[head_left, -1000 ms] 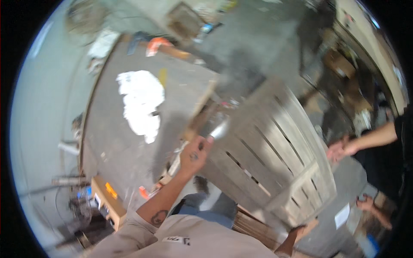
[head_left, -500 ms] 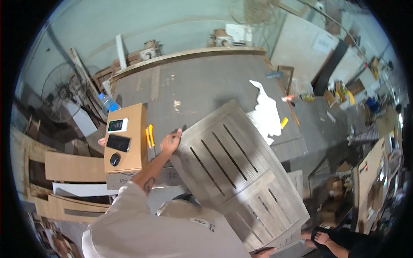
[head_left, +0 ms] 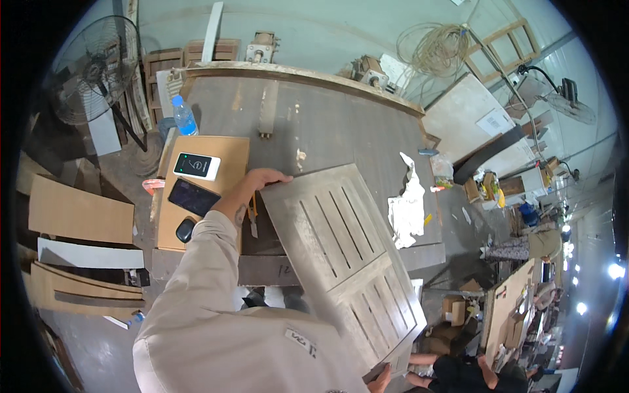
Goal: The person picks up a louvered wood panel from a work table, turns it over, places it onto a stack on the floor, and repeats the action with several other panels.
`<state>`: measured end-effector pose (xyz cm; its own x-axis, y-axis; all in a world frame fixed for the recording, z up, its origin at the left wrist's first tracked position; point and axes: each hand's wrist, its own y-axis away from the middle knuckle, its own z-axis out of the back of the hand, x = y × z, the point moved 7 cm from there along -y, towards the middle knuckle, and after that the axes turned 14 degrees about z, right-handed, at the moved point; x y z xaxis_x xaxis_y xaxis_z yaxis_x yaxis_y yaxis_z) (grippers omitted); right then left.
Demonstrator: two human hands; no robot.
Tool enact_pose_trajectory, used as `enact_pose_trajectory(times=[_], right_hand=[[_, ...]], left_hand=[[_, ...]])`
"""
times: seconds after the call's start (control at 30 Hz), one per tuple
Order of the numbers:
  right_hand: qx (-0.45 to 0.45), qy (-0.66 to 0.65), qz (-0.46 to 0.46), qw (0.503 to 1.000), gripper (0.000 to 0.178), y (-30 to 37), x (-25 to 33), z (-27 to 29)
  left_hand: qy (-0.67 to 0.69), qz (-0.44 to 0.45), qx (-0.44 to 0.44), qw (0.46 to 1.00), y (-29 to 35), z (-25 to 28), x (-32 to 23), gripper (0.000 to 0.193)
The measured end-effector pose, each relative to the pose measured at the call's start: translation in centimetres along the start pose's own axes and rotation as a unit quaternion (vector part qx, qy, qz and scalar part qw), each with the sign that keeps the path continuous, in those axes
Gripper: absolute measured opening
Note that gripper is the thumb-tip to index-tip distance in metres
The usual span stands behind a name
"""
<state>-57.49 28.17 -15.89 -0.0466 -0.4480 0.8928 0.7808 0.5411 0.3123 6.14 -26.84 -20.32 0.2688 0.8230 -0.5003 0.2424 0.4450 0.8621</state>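
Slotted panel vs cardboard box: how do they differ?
Surface: the slotted panel is grey-brown with two sets of long slots; the cardboard box is tan, with no slots visible.
Handling: the panel has the left hand at its far edge and the right hand at its near end; the box bears a white phone and a dark phone.
Size: the panel looks larger than the box.
Shared: straight edges.

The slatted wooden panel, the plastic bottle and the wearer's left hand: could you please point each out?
Slatted wooden panel point(head_left: 358, 273): head view, on the crossrail between its slot groups.
Plastic bottle point(head_left: 185, 118): head view, mid-body.
Left hand point(head_left: 265, 176): head view, back of the hand.
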Motion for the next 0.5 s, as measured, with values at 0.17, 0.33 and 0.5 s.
enact_pose_trajectory(times=[0.17, 0.33, 0.5], right_hand=[[-0.04, 0.041, -0.13, 0.99, 0.053, 2.8, 2.4, 0.9], [0.126, -0.156, -0.152, 0.968, 0.051, 3.4, 3.4, -5.1], [0.202, -0.237, -0.146, 0.939, 0.05, 8.6, 7.6, -16.9]], left_hand=[[0.017, -0.045, 0.124, 0.991, 2.8, -0.1, -0.5, 0.059], [0.446, -0.242, 0.215, 0.834, 5.0, 1.0, -0.2, 0.063], [0.474, -0.279, 0.132, 0.824, 8.8, -14.3, 5.1, 0.045]])
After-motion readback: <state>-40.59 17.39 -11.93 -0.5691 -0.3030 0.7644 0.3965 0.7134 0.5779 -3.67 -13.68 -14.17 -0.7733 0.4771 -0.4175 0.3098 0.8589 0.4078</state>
